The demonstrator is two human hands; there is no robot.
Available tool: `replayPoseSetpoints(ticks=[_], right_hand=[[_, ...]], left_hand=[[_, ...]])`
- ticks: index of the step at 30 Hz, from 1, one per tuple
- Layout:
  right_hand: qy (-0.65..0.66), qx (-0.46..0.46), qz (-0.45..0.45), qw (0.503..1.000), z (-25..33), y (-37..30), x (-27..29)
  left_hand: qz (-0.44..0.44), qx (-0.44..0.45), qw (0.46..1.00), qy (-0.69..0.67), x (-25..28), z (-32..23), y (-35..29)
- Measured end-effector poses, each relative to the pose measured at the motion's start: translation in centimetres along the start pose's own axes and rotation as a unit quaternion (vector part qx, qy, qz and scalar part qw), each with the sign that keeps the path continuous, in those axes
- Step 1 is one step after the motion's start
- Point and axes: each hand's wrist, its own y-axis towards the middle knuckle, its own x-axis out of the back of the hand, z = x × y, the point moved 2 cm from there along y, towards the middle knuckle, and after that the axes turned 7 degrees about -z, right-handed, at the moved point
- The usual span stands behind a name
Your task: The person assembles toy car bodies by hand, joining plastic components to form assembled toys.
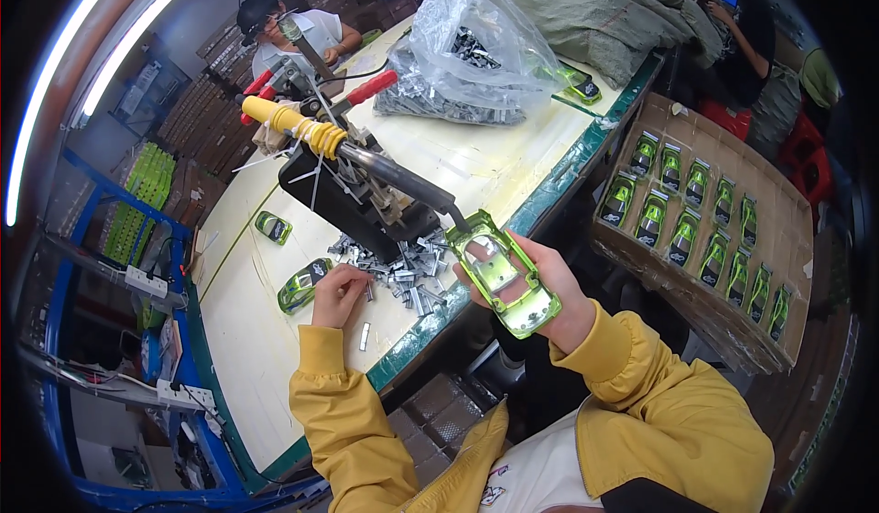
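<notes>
My right hand [569, 301] grips a bright green toy car body shell [529, 313], its hollow inside turned up toward me. The shell's far end is close to the dark metal bar of a bench press [394, 174] with a yellow-wrapped handle. Over the table my left hand [339, 295] is closed in a pinch, with a small silver metal piece [369, 291] at its fingertips. Beside it spreads a pile of similar silver pieces [417, 280]. A green toy car [298, 290] lies just left of that hand, a smaller green part [273, 227] farther off. One loose silver piece [365, 336] lies nearer me.
A shallow cardboard box [609, 231] at right holds several green cars in rows. Beyond the press stand a clear plastic bag [458, 74] of metal pieces and a grey-green sack [604, 19]. A co-worker [316, 37] sits across the table. Blue shelving [69, 302] stands left.
</notes>
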Motion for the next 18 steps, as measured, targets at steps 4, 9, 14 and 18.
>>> replayPoseSetpoints(ticks=[4,9,14,18], right_hand=[[0.0,0.0,0.008,1.0,0.0,0.0,-0.3],[0.024,-0.013,0.028,0.999,0.2,0.1,-0.5],[0.01,-0.008,0.019,1.0,0.2,-0.4,-1.0],[0.009,-0.009,0.012,1.0,0.3,-0.7,-1.0]], left_hand=[[-0.02,0.01,0.999,0.03,0.0,-0.5,0.0],[0.006,0.064,0.997,0.053,-0.5,-1.1,0.0],[-0.015,0.072,0.997,0.006,-0.8,0.4,-0.4],[-0.009,0.073,0.997,0.023,-0.8,-0.3,-0.3]])
